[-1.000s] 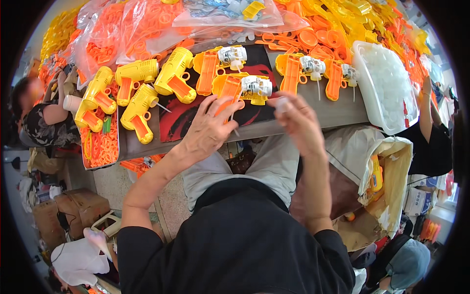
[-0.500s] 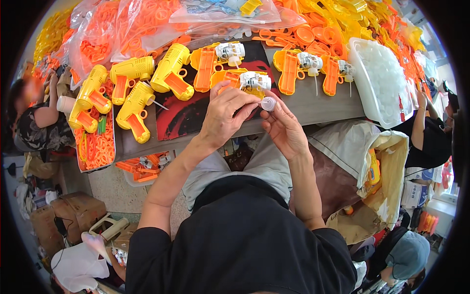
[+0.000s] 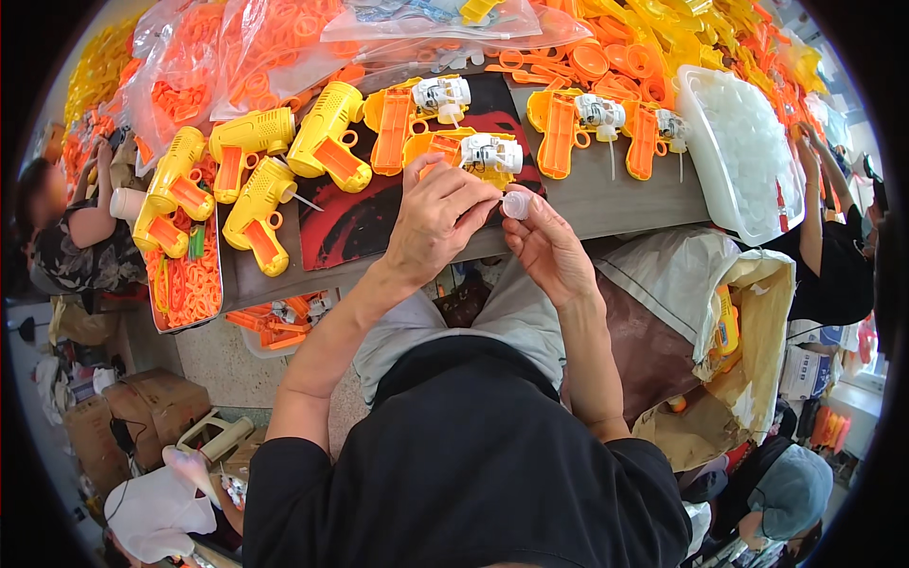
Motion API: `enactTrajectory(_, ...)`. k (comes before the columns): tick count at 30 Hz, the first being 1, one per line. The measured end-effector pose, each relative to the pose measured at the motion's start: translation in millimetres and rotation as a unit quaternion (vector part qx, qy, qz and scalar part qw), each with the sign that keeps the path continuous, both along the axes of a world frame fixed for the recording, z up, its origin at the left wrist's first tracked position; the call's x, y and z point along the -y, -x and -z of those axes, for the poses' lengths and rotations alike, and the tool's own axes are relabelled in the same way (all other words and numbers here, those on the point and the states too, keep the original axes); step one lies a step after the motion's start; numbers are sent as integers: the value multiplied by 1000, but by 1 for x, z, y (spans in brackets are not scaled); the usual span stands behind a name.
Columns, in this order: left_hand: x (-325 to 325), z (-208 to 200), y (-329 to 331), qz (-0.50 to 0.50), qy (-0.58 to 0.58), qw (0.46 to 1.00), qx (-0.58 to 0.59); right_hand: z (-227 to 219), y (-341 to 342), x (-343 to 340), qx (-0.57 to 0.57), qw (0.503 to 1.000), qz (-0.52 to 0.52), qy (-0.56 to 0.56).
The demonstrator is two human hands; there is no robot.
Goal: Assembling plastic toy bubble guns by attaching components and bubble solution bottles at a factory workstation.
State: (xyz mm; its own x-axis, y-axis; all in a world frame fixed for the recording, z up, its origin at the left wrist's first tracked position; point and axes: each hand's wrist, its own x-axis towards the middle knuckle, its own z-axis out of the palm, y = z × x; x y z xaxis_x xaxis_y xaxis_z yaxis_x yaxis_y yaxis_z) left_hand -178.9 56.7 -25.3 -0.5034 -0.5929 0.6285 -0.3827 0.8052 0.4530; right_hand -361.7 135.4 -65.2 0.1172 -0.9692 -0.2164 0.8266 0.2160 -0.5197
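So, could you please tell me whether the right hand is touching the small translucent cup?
Touching: the head view shows the right hand holding the small translucent cup, its thumb against the cup's side.

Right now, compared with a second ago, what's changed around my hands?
Your left hand has moved right, toward the small translucent plastic cup in your right hand, which has shifted slightly left. Their fingertips now come together at the cup. Whether the left pinches anything is too small to tell. The right hand still holds the cup; the yellow-and-orange plastic toy guns stayed put.
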Motion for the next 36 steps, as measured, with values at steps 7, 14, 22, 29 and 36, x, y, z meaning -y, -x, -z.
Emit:
enactTrajectory(7,-3,0,5,21,8,1000,21,-2,-2,-1,-21,1000,9,-16)
enactTrajectory(14,-23,5,2,14,-41,998,42,-15,-19,-9,-328,940,88,35)
enactTrajectory(22,-29,11,8,-31,-10,998,45,-23,-31,-6,-649,719,222,112)
enactTrajectory(29,-10,-3,12,-90,93,987,97,-28,-27,-14,-592,752,258,130)
enactTrajectory(36,3,13,-15,-65,-11,991,113,-36,-4,-1,-621,736,191,191)
